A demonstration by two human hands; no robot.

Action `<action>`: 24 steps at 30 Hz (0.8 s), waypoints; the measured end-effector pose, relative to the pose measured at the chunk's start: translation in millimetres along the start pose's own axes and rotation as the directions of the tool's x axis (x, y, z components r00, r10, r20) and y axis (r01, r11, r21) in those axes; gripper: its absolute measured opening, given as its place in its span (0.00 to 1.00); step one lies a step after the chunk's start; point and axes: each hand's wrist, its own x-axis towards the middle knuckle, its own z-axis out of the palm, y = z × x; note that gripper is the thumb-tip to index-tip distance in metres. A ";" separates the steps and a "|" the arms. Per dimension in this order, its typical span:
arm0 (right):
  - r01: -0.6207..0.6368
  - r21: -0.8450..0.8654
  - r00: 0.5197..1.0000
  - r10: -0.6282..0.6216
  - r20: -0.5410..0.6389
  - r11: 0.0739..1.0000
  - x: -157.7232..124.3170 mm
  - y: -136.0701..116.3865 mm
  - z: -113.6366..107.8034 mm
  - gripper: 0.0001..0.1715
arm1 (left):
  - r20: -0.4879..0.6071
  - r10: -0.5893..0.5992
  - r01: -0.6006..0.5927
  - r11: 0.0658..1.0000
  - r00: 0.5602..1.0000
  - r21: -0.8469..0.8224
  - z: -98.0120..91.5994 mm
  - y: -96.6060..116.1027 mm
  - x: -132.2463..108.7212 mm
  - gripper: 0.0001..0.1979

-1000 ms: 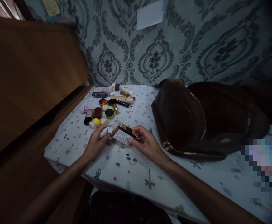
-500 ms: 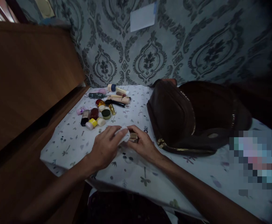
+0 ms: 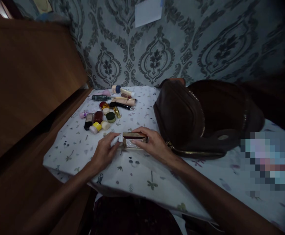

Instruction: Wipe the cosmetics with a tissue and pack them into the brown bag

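R hand [image 3: 153,143] hides pt. of glittery case [image 3: 128,143]; L hand [image 3: 104,151], pt. of white cloth [image 3: 117,139]; item at R [image 3: 272,160] pixelated, can't ID.

There are 2 hands, i.e. L hand [image 3: 103,150] and R hand [image 3: 154,143], 1 glittery box [image 3: 128,143], 1 wh. cloth [image 3: 118,139], 1 lg. brown bag [image 3: 179,114]. I count also 1 blk. brush [image 3: 122,105], 1 gold tube [image 3: 117,112], 2 beige tubes [image 3: 124,102], 1 blue-capped bottle [image 3: 116,89], 1 dk. green jar [image 3: 110,117], 2 sm. cream-col. pots [image 3: 105,125], 1 yellow-banded pot [image 3: 96,127]. For other sm. items, exact no. is unclear.

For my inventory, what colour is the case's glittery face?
The glittery face is silver, in the head view.
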 end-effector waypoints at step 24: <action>-0.388 0.785 0.861 0.493 0.123 0.482 1.0 1.9 2.8 0.29 | -0.061 0.106 -0.107 0.994 0.993 -0.020 -6.4 15.7 11.8 0.12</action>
